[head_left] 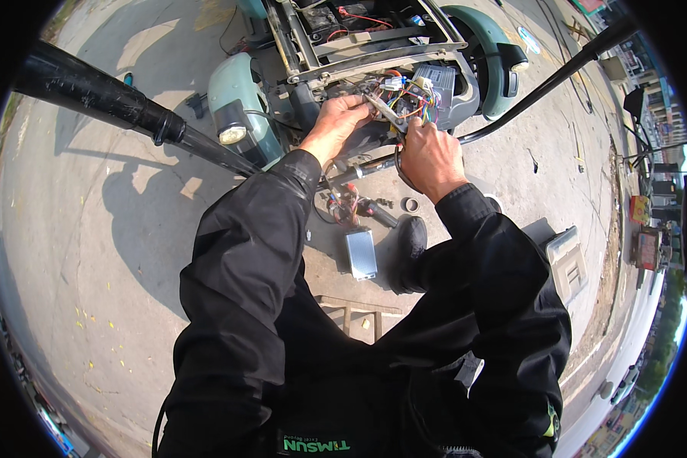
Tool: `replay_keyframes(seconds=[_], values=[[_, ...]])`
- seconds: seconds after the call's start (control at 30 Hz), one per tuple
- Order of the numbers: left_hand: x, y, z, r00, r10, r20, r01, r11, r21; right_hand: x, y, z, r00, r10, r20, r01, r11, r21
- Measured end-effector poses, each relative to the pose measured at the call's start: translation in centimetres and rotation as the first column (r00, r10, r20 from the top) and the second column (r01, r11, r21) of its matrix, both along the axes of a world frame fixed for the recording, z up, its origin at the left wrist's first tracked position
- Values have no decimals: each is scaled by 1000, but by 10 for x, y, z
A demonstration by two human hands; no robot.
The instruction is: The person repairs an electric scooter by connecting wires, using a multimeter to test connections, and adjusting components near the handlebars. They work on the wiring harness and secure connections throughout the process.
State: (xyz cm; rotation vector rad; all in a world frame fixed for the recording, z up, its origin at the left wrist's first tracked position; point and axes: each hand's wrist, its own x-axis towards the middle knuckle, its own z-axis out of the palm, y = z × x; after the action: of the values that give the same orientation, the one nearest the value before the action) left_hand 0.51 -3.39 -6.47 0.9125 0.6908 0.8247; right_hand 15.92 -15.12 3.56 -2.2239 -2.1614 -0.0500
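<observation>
My left hand [336,126] is closed, its thumb and fingertips pinching near the far end of a flat grey metal strip [386,113]. My right hand [433,159] is curled at the strip's nearer end, thumb pointing forward. Along its palm side runs a dark curved piece [402,169], a cable or a tool handle; I cannot tell which. Just beyond both hands, a tangle of coloured wires [416,95] with white connectors spills beside a grey finned box [437,76] on the front of a vehicle frame [374,62].
Pale green fenders with lamps flank the frame, one at left [233,95], one at right [490,69]. Black poles [99,91] slant in from both sides. On the ground lie a silver finned box [361,254], loose wiring [347,204], a ring [411,204] and a grey case [566,263].
</observation>
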Motion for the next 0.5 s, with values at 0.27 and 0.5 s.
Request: replay_keyframes(seconds=[0.27,0.5], values=[[-4,4,-1,997,-50,52,49,999,17,-4,1,-2,1000,-5,-6,5,1000,-16],[-1,4,-3,996,-71,45,71,997,16,-8,-1,3,1000,-17,-8,17,1000,8]])
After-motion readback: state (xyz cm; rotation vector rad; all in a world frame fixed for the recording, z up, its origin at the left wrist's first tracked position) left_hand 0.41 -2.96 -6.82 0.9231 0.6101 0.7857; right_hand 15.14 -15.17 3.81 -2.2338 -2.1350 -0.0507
